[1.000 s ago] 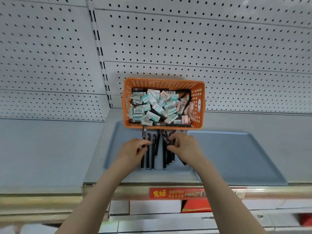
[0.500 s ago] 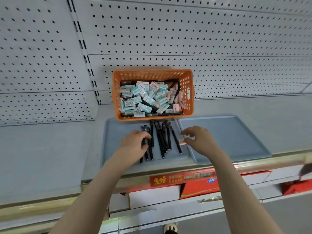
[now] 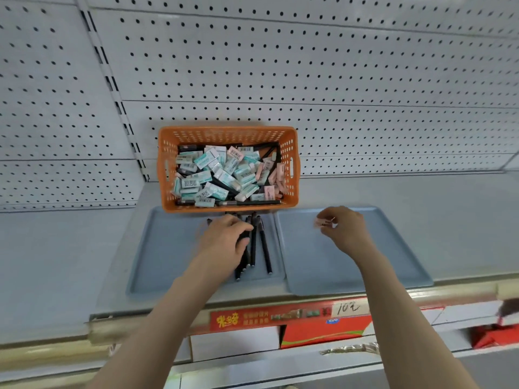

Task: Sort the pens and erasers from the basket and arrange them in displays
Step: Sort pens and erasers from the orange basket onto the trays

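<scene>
An orange basket stands at the back of the shelf, filled with teal and pink erasers and a few black pens. In front of it lies a left blue tray holding several black pens side by side. My left hand rests on those pens, fingers curled over them. To the right lies a second blue tray. My right hand hovers over its back part and pinches a pink eraser.
White pegboard wall rises behind the shelf. A red price strip runs along the shelf's front edge. Boxes and a red package sit on the lower shelf. Grey shelf surface extends left and right of the trays.
My right hand left the pens, picked up a pink eraser and moved right over the right tray. My left hand stayed on the pens.
</scene>
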`<control>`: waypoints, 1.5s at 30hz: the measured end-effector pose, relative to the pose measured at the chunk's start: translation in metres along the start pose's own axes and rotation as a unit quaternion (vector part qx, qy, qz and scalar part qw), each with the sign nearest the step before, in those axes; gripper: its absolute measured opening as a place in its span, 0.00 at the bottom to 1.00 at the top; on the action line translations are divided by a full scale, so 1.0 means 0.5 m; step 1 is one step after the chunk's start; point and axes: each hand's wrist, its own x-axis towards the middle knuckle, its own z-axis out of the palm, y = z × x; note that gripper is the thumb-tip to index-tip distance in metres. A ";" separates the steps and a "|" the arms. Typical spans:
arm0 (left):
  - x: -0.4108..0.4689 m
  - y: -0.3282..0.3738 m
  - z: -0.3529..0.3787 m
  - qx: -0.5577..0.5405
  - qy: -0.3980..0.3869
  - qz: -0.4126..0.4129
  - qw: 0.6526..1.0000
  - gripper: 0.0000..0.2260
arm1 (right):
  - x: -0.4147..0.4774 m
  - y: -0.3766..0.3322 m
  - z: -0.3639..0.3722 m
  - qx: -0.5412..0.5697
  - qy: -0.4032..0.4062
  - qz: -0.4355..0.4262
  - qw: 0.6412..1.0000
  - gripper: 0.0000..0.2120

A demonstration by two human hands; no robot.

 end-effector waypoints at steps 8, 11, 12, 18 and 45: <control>0.071 0.106 0.116 0.048 -0.028 0.025 0.998 0.16 | 0.081 0.071 -0.020 0.008 -0.123 -0.084 0.989 0.15; 0.075 0.105 0.137 0.058 -0.012 -0.005 0.998 0.17 | 0.096 0.086 -0.029 0.000 -0.154 -0.130 0.979 0.17; 0.074 0.104 0.142 0.062 -0.008 -0.012 0.998 0.17 | 0.100 0.089 -0.030 0.004 -0.159 -0.138 0.977 0.17; 0.068 0.103 0.156 0.072 0.024 -0.031 0.997 0.14 | 0.112 0.091 -0.021 0.038 -0.140 -0.142 0.979 0.12; 0.078 0.091 0.144 0.061 0.009 -0.001 0.998 0.15 | 0.132 0.063 0.000 -0.045 -0.119 -0.159 0.979 0.10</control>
